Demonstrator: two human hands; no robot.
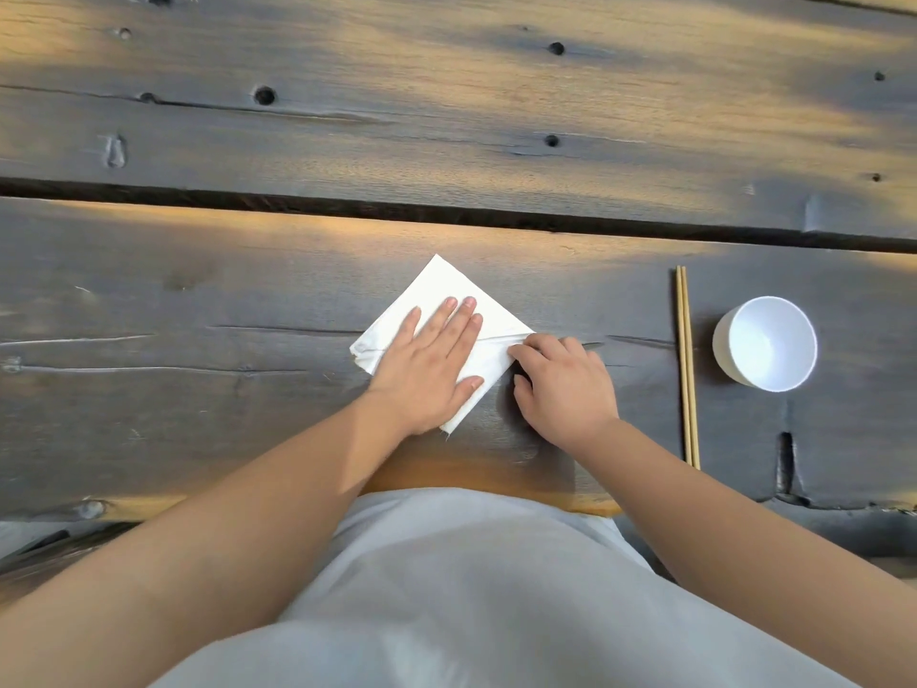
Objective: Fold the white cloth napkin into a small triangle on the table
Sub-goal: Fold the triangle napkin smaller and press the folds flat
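The white cloth napkin (pixel 436 290) lies on the dark wooden table (pixel 198 300) as a folded square turned like a diamond, one corner pointing away from me. My left hand (pixel 426 365) rests flat on its middle, fingers spread, pressing it down. My right hand (pixel 560 384) sits at the napkin's right corner with curled fingers, its fingertips on the corner; whether it pinches the cloth or just presses it I cannot tell. The near part of the napkin is hidden under my left hand.
A pair of wooden chopsticks (pixel 687 365) lies lengthwise to the right of my right hand. Beyond them stands a white cup (pixel 764 342). A dark gap (pixel 446 213) between planks runs across the table behind the napkin. The table's near edge is at my waist.
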